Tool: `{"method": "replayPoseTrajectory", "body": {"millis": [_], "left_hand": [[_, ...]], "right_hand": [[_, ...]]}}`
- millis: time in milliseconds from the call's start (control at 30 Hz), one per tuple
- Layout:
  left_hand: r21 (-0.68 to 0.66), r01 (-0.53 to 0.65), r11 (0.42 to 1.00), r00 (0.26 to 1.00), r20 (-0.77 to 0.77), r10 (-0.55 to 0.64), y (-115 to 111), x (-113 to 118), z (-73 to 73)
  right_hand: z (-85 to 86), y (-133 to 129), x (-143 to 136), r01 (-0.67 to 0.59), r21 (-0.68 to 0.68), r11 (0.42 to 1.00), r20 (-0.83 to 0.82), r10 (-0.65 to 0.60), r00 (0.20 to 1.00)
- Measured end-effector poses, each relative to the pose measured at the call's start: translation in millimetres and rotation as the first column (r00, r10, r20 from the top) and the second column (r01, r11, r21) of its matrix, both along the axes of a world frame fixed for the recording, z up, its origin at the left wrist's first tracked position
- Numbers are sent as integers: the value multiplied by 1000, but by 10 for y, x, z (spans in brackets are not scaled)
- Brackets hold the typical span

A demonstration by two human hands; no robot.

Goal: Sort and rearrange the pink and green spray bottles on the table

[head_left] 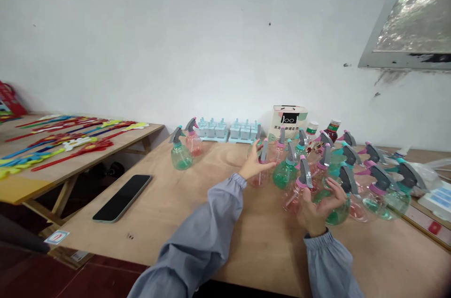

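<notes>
My left hand (254, 162) is open, its thumb and fingers spread beside a pink spray bottle (260, 178) with a grey trigger head. I cannot tell whether it touches the bottle. My right hand (320, 208) is also open, fingers apart and slightly curved, in front of the cluster. Nearest to it are a pink spray bottle (293, 196) on its left and a green spray bottle (338, 215) partly behind its fingers. Several more pink and green bottles stand close together, including a green one (284, 175) between the hands.
Farther left stand a green spray bottle (181, 156) and a pink one (193, 144). Pale blue popsicle molds (212, 131) and a printed box (286, 121) line the wall. A phone (122, 198) lies on the wooden table (211, 171). Colourful hand-shaped clappers (75, 145) cover another table.
</notes>
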State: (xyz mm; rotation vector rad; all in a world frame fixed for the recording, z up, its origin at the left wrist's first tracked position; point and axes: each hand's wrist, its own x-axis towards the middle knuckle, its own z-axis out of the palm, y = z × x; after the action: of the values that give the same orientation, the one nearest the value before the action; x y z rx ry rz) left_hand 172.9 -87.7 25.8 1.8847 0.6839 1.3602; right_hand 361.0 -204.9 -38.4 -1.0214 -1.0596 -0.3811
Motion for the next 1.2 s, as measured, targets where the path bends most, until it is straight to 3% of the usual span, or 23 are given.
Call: {"method": "replayPoseTrajectory", "body": {"millis": [67, 133, 267, 367, 467, 567, 700, 833, 933, 1100, 1200], "left_hand": [[-33, 35, 999, 999, 17, -35, 3, 10, 14], [-44, 87, 995, 996, 15, -86, -56, -85, 26], [-136, 217, 967, 976, 52, -211, -274, -491, 2], [-246, 306, 920, 946, 186, -264, -396, -796, -72], [-382, 356, 853, 911, 346, -226, -442, -950, -150], [-460, 371, 807, 888, 430, -163, -471, -946, -174], [-454, 369, 811, 856, 506, -106, -538, -839, -132], [-562, 287, 776, 892, 453, -1, -582, -782, -91], [-607, 330, 723, 896, 444, -36, -589, -790, -84], [-658, 248, 711, 904, 421, 73, -592, -793, -63], [-650, 292, 701, 884, 464, 62, -599, -793, -46]], "right_hand": [[45, -3, -10, -9, -1, 1000, -17, 9, 1000], [39, 8, -9, -54, -90, 994, -22, 53, 998], [-72, 67, 5, -64, -245, 967, -3, 65, 998], [-141, 88, -44, -40, -249, 968, 67, 58, 996], [-163, 64, -154, -81, -259, 962, 151, 124, 981], [-165, 27, -260, -136, -278, 951, 181, 191, 965], [-173, 12, -314, -166, -295, 941, 172, 223, 960], [-186, 32, -324, -200, -301, 932, 122, 245, 962], [-197, 44, -335, -227, -309, 924, 81, 263, 961], [-237, 26, -355, -262, -326, 908, 15, 282, 959], [-265, 2, -360, -288, -360, 887, -25, 300, 954]]}}
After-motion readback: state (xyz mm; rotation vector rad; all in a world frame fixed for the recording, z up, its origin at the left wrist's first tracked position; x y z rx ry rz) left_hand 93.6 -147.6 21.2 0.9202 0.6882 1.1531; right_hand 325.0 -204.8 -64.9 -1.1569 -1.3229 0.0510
